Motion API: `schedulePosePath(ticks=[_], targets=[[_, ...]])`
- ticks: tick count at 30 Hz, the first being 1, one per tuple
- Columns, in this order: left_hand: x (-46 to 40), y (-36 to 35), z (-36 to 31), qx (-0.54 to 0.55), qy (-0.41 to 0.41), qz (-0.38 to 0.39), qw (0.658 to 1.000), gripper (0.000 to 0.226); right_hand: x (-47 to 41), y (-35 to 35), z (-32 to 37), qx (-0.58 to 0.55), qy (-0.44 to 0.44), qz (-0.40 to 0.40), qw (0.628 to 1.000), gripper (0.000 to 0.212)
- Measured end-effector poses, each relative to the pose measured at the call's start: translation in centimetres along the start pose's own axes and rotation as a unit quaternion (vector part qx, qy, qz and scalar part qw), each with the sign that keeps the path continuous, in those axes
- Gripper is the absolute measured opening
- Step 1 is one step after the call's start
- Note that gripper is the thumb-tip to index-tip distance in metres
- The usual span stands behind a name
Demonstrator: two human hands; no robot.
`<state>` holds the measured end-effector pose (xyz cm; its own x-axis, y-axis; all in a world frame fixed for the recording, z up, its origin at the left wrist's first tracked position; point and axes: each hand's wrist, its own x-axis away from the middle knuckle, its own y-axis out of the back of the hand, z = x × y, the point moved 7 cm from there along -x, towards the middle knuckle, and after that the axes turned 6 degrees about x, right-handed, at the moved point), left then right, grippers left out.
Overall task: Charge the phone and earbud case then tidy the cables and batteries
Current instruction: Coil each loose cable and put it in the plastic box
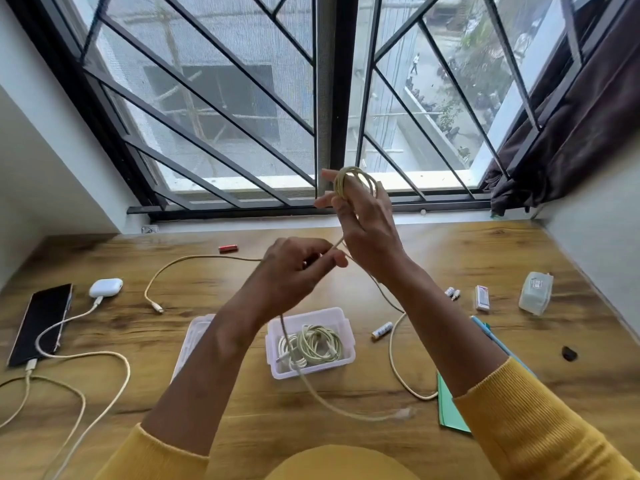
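Meanwhile we'd our right hand [367,220] gripping the cable [353,183] coiled round its fingers above the desk [242,403], left hand [298,268] pinching the tail w/ slack, so loops could slip off

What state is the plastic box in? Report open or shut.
Open: the plastic box shows coiled cables inside, and its lid lies beside it.

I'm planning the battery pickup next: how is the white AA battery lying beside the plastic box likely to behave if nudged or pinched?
The white AA battery is a smooth cylinder lying on its side on the flat wooden table, so a sideways nudge would probably roll it. Its glossy wrap suggests a grip could slip unless it closes across the middle. It looks rigid, so it should not bend.
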<state>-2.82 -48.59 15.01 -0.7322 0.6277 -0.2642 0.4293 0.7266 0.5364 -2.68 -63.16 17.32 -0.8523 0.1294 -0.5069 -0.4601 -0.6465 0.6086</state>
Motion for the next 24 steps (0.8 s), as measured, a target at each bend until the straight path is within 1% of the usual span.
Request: schedulePosePath(ticks=[3, 6, 8, 11, 13, 15, 16, 18, 20, 22, 24], targets=[[-0.1, 2.3, -0.1, -0.017, 0.0, -0.051, 0.999, 0.029, 0.8, -0.4, -0.4, -0.005, 0.0, 0.035, 0.999, 0.032], [-0.1, 3.9, -0.3, -0.051, -0.008, -0.082, 0.995, 0.036, 1.0, -1.0, -0.1, -0.035, 0.017, 0.089, 0.995, 0.025], [-0.1, 4.7, -0.2, -0.095, -0.009, -0.103, 0.99, 0.039, 1.2, -1.4, -0.3, -0.046, 0.0, 0.128, 0.991, 0.028], [-0.5, 5.3, 0.2, -0.193, 0.009, -0.131, 0.972, 0.045, 1.7, -1.8, 0.0, -0.037, -0.019, 0.175, 0.984, 0.03], [-0.7, 4.9, 0.5, -0.209, 0.011, -0.134, 0.969, 0.046, 2.1, -2.1, 0.4, -0.016, -0.018, 0.215, 0.976, 0.038], [-0.8, 4.6, 0.5, -0.199, -0.002, -0.141, 0.97, 0.042, 2.6, -2.6, 0.6, -0.025, -0.032, 0.26, 0.965, 0.047], [-0.9, 4.5, 0.6, -0.19, -0.005, -0.142, 0.971, 0.04, 2.8, -2.8, 0.6, -0.052, -0.043, 0.28, 0.958, 0.05], [-1.1, 4.4, 0.9, -0.174, -0.003, -0.138, 0.975, 0.037, 3.3, -3.1, 0.8, -0.133, -0.057, 0.314, 0.938, 0.052], [-1.3, 4.2, 1.2, -0.143, 0.001, -0.133, 0.981, 0.035, 3.6, -3.4, 1.2, -0.214, -0.057, 0.344, 0.913, 0.05], [-1.4, 4.2, 1.4, -0.081, 0.006, -0.129, 0.988, 0.036, 3.7, -3.2, 1.8, -0.284, -0.05, 0.35, 0.891, 0.045], [-1.5, 4.1, 1.8, -0.016, 0.012, -0.134, 0.991, 0.038, 3.6, -2.8, 2.2, -0.359, -0.054, 0.332, 0.871, 0.042]])
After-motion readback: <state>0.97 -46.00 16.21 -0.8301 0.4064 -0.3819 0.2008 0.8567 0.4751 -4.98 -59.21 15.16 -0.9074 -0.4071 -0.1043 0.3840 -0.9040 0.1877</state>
